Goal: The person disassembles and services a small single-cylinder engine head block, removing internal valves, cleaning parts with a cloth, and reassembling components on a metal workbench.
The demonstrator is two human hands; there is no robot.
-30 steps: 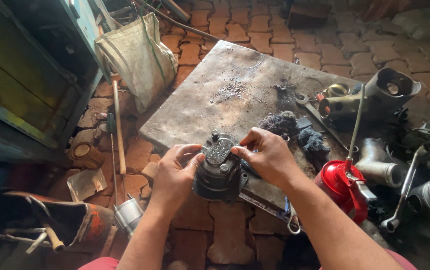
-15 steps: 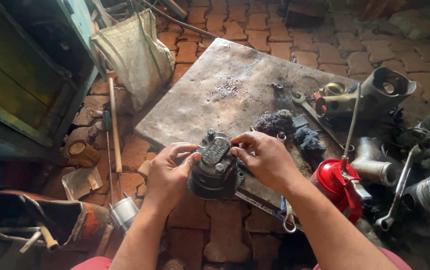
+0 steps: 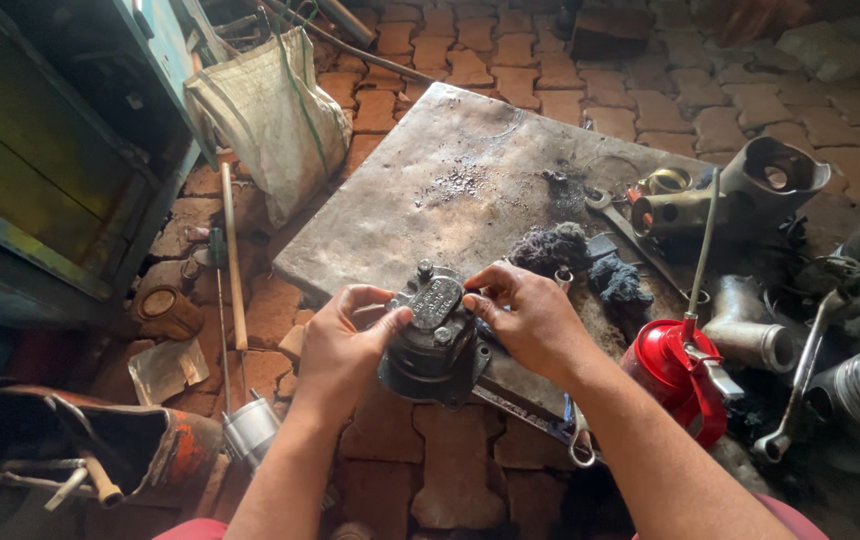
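Two hands on one dark round metal housing (image 3: 434,345), held at the near edge of the steel slab (image 3: 420,215). Left hand (image 3: 342,345) cups its side, fingers curled; right hand (image 3: 525,318) pinches its oval cover plate (image 3: 436,301). Risk: greasy part slipping onto the brick floor (image 3: 450,470).

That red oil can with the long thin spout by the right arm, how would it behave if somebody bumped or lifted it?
The red oil can looks top-heavy: its long spout rises well above a narrow body, so a sideways bump may tip it. Its rounded body would probably roll once down. The glossy, probably oily surface could be slippery to grip.
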